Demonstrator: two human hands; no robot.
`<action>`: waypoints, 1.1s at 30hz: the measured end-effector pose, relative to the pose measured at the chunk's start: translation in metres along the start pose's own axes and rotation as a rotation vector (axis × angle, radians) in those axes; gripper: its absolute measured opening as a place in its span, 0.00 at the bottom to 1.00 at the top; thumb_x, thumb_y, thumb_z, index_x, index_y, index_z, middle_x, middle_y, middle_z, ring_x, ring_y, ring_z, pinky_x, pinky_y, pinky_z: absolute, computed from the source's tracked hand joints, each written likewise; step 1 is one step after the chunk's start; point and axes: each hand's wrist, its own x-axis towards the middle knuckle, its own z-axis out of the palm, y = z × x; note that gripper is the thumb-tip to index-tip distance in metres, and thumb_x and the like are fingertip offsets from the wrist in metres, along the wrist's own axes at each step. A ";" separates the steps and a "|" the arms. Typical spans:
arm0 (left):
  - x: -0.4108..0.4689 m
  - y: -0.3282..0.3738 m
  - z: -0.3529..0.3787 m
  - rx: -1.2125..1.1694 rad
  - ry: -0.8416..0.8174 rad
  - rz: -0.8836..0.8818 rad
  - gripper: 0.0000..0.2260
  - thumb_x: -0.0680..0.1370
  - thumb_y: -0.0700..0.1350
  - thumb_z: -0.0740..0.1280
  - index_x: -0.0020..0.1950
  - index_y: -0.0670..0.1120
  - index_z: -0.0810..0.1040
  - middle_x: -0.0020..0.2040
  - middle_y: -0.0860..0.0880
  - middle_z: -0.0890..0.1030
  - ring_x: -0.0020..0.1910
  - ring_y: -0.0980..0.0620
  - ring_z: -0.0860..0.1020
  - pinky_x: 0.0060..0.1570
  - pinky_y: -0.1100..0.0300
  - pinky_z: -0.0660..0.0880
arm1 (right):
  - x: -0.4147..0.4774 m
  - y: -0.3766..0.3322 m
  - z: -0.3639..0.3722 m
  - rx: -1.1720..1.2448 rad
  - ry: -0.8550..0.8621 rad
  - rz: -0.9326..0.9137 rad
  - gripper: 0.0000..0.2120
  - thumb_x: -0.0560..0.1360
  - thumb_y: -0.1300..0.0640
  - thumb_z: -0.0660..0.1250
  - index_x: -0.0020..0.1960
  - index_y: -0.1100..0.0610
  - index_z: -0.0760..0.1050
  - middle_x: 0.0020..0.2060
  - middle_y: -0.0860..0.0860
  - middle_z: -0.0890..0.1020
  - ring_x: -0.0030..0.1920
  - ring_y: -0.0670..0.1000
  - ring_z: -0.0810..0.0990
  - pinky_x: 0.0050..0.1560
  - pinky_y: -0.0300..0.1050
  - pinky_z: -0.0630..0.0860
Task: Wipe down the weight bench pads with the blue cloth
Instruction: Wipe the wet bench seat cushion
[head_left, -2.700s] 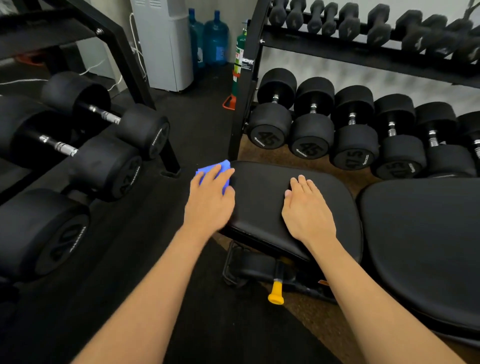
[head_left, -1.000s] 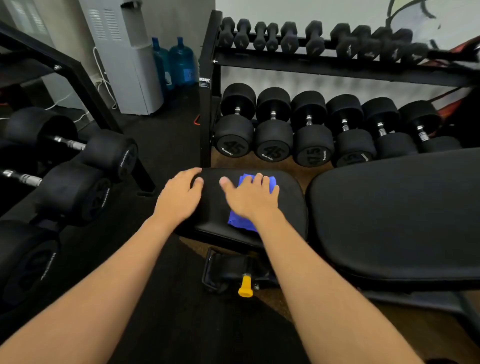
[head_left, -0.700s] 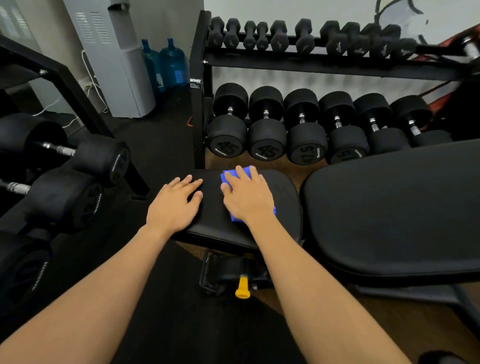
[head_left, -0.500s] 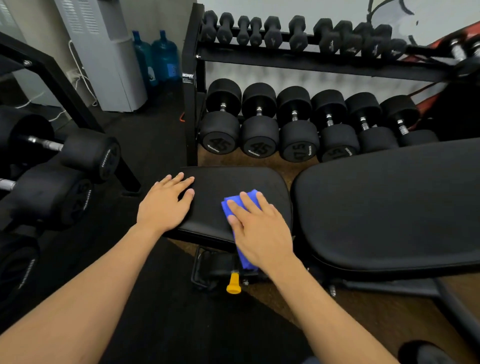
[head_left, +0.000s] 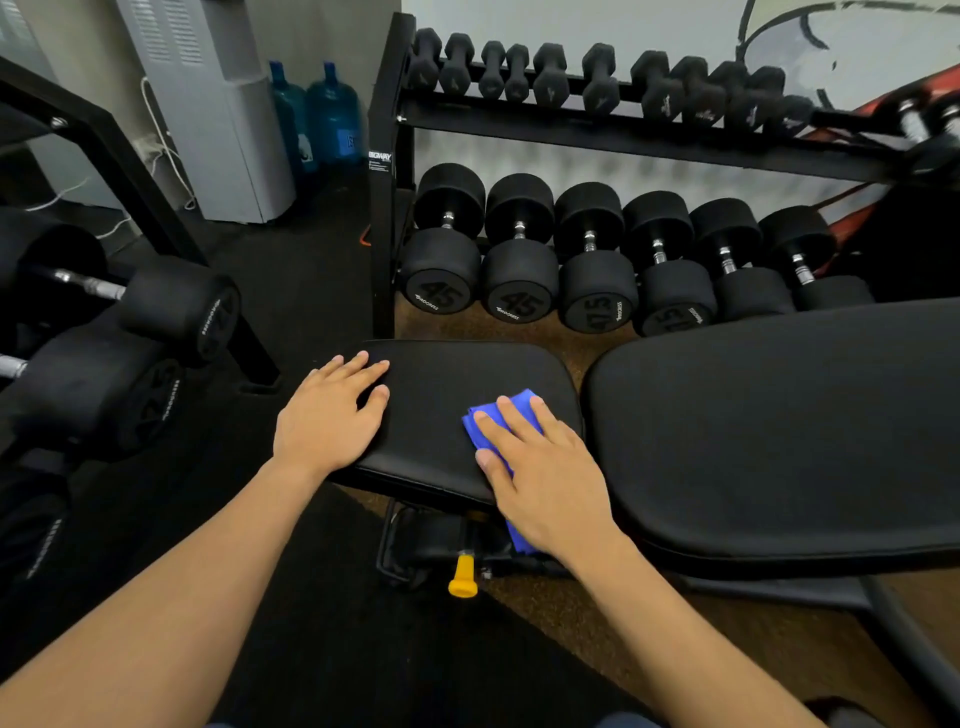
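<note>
The small black seat pad (head_left: 457, 384) of the weight bench lies in the middle of the head view, with the long black back pad (head_left: 779, 431) to its right. My right hand (head_left: 545, 478) presses the blue cloth (head_left: 488, 431) flat onto the seat pad's near right corner; part of the cloth hangs over the front edge. My left hand (head_left: 332, 415) rests flat with fingers spread on the seat pad's left edge, holding nothing.
A dumbbell rack (head_left: 597, 260) with several heavy dumbbells stands just behind the bench. More large dumbbells (head_left: 130, 353) sit on a rack at the left. A yellow adjustment knob (head_left: 462, 577) sticks out under the seat. Water bottles (head_left: 322, 114) and a white unit stand at the back.
The cloth passed from my left hand to my right. My right hand wiped from the seat pad's far middle down to its near right corner. My left hand stayed on the left edge.
</note>
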 end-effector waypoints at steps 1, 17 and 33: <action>-0.001 -0.001 0.001 0.005 -0.002 0.003 0.22 0.85 0.57 0.54 0.79 0.58 0.65 0.81 0.54 0.62 0.81 0.51 0.56 0.79 0.51 0.52 | -0.009 0.004 -0.002 0.000 -0.008 -0.006 0.24 0.83 0.41 0.50 0.74 0.48 0.71 0.75 0.48 0.70 0.76 0.59 0.64 0.69 0.55 0.71; 0.004 -0.006 0.005 0.024 -0.003 0.020 0.22 0.85 0.58 0.53 0.79 0.59 0.65 0.81 0.54 0.62 0.81 0.50 0.57 0.80 0.50 0.52 | 0.006 -0.008 -0.005 0.009 -0.012 0.000 0.24 0.83 0.43 0.52 0.76 0.48 0.68 0.76 0.48 0.68 0.77 0.59 0.61 0.69 0.55 0.69; 0.004 -0.003 0.006 0.038 0.030 0.003 0.22 0.84 0.58 0.52 0.79 0.59 0.66 0.80 0.55 0.63 0.80 0.51 0.58 0.79 0.51 0.54 | 0.044 0.045 0.021 0.077 -0.084 0.418 0.34 0.80 0.41 0.32 0.79 0.49 0.60 0.81 0.52 0.56 0.79 0.59 0.54 0.73 0.57 0.64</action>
